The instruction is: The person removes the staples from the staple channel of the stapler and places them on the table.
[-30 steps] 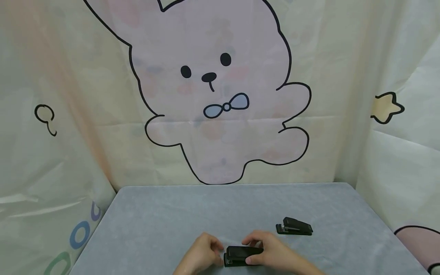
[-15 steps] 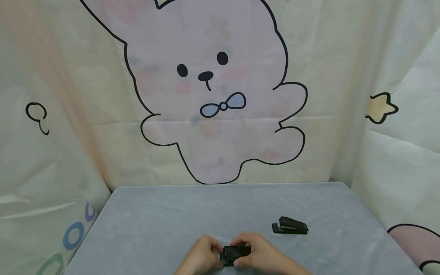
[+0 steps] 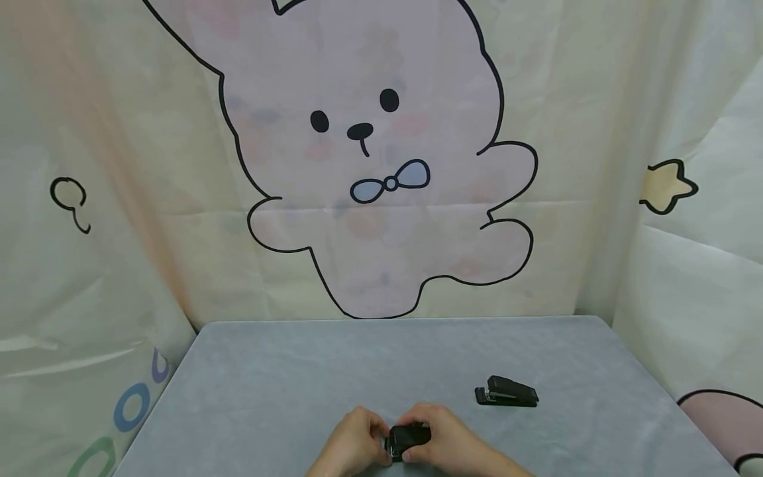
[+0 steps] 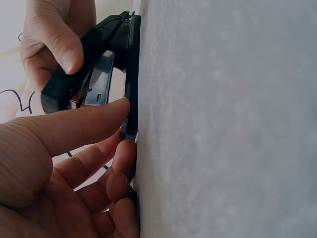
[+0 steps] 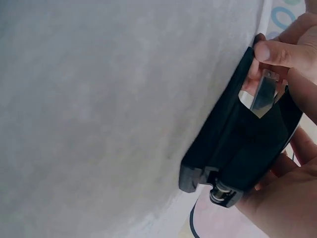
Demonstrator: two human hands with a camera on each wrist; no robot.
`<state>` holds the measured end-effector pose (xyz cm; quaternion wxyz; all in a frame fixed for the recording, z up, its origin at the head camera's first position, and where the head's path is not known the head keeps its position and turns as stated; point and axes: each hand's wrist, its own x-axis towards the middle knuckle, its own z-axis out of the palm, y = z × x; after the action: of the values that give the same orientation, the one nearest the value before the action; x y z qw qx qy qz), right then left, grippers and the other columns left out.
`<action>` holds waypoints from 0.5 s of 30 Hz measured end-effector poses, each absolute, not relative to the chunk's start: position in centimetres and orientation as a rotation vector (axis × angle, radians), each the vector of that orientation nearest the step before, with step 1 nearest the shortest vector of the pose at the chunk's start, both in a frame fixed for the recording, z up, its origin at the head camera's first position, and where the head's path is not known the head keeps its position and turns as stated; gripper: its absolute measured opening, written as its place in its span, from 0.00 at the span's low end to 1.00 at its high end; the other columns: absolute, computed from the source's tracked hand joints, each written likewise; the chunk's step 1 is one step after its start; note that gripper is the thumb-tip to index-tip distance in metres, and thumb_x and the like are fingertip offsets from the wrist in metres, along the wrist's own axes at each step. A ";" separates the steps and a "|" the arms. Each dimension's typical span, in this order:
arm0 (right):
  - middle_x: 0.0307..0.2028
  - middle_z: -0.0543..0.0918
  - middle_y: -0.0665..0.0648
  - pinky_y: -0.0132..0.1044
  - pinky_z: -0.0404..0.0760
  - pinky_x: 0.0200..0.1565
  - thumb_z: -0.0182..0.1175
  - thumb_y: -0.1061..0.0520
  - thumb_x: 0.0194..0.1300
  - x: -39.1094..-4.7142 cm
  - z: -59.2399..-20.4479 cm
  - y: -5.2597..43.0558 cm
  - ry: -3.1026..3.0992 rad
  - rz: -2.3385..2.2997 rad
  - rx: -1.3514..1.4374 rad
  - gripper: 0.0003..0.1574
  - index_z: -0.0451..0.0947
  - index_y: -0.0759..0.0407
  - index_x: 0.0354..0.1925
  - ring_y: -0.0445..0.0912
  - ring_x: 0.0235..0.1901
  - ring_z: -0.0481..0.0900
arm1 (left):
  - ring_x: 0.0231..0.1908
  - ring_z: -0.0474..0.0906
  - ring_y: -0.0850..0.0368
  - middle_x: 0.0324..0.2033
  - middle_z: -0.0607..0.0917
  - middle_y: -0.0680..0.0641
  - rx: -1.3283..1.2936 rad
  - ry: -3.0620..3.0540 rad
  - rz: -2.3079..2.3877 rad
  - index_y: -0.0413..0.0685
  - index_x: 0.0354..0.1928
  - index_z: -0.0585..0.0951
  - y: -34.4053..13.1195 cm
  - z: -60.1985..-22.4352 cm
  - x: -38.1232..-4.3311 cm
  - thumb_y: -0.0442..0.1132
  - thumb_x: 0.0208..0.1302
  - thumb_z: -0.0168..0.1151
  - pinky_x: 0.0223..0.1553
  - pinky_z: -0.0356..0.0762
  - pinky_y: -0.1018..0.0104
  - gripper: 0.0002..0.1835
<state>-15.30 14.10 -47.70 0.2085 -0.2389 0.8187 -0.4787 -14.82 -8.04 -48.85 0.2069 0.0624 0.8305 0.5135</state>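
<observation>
A black stapler (image 3: 409, 435) stands on the table near its front edge, between both hands. My left hand (image 3: 357, 440) pinches the front end of the stapler's base between thumb and fingers, clearest in the left wrist view. The right hand (image 3: 444, 437) grips the upper arm, thumb on the near side and fingers on the far side. In the right wrist view the stapler (image 5: 252, 144) shows its hinge end, with the upper arm angled away from the base. A metal piece (image 4: 100, 79) shows between arm and base in the left wrist view.
A second black stapler (image 3: 507, 392) lies farther back on the right of the table. Grey-blue cloth covers the tabletop (image 3: 286, 371). A curtain (image 3: 381, 265) printed with a cartoon animal hangs behind, and more curtain hangs along both sides.
The right hand has moved left along the stapler, covering more of it. The left fingers have closed in on the base's front end. The second stapler stays in place.
</observation>
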 end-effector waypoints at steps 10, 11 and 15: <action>0.45 0.84 0.49 0.35 0.80 0.42 0.76 0.63 0.60 -14.9 -46.2 14.8 2.239 -1.417 -0.635 0.19 0.86 0.52 0.50 0.44 0.43 0.79 | 0.18 0.72 0.60 0.17 0.81 0.49 0.199 2.327 1.422 0.43 0.28 0.88 -8.1 -49.0 -14.7 0.20 0.41 0.78 0.23 0.69 0.66 0.14; 0.45 0.84 0.49 0.35 0.80 0.42 0.76 0.62 0.60 -14.8 -46.0 14.9 2.245 -1.418 -0.631 0.19 0.86 0.52 0.50 0.45 0.43 0.79 | 0.19 0.72 0.60 0.17 0.81 0.50 0.204 2.330 1.427 0.43 0.28 0.88 -8.0 -49.0 -14.7 0.20 0.40 0.78 0.23 0.69 0.66 0.14; 0.45 0.85 0.47 0.37 0.79 0.43 0.76 0.61 0.61 -14.8 -45.4 15.6 2.293 -1.397 -0.642 0.19 0.86 0.51 0.50 0.45 0.42 0.79 | 0.19 0.73 0.59 0.17 0.81 0.49 0.210 2.339 1.432 0.42 0.29 0.88 -7.9 -48.9 -14.8 0.19 0.40 0.78 0.24 0.69 0.66 0.15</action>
<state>-14.77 15.59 -45.43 0.1894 -0.2284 0.8155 -0.4968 -14.76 -7.85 -48.88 0.1941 0.0747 0.8342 0.5108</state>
